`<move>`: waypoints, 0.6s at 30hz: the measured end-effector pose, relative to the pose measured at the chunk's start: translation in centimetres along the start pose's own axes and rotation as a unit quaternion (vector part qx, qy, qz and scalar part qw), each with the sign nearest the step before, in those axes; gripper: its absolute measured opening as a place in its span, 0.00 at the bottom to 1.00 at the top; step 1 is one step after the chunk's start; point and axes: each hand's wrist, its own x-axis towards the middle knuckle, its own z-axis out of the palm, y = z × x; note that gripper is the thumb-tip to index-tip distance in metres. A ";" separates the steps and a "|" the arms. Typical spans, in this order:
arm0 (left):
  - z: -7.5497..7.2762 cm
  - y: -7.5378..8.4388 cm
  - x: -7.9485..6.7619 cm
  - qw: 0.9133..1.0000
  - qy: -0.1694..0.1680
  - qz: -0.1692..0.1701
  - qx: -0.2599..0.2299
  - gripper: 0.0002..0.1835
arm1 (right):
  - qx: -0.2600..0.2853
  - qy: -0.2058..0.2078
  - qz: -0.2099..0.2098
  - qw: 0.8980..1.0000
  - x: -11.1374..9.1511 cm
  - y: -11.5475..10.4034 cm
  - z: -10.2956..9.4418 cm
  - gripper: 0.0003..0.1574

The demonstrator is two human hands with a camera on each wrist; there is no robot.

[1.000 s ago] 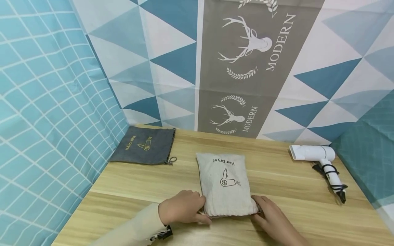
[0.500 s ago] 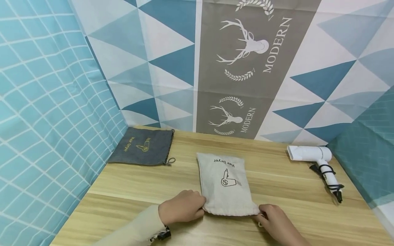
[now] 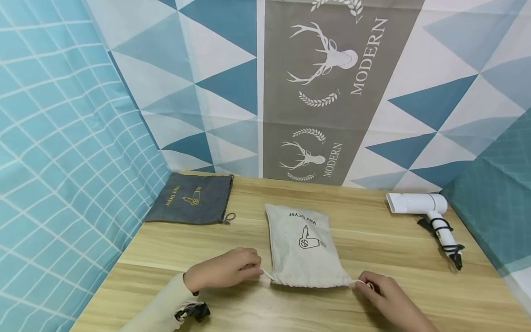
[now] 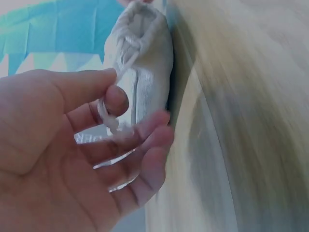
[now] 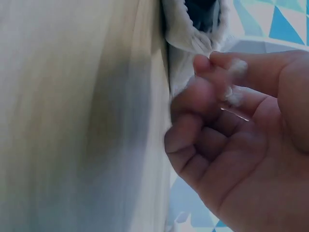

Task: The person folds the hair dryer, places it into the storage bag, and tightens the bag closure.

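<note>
Dark grey pouch (image 3: 191,198), flat on the counter (image 3: 244,235) at far left; left hand (image 3: 226,268), thumb and forefinger pinching a white drawstring (image 3: 267,274); cream pouch (image 3: 300,263) printed "Hair Dryer", lying on the counter between the hands, gathered mouth nearest the person; right hand (image 3: 386,293), pinching the opposite drawstring (image 3: 356,281); white hair dryer (image 3: 419,203), cord wound about its handle.

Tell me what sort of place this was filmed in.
Probably a makeshift filming booth: creased, patterned sheets stand like walls behind and beside a wood-grain table, where a white hair dryer, a pale pouch and a dark grey pouch lie apart.
</note>
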 end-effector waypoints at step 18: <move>0.3 -1.6 -3.3 0.997 -0.008 -0.060 -0.044 0.19 | -0.039 -0.004 0.012 0.999 -1.4 0.6 -1.5 0.18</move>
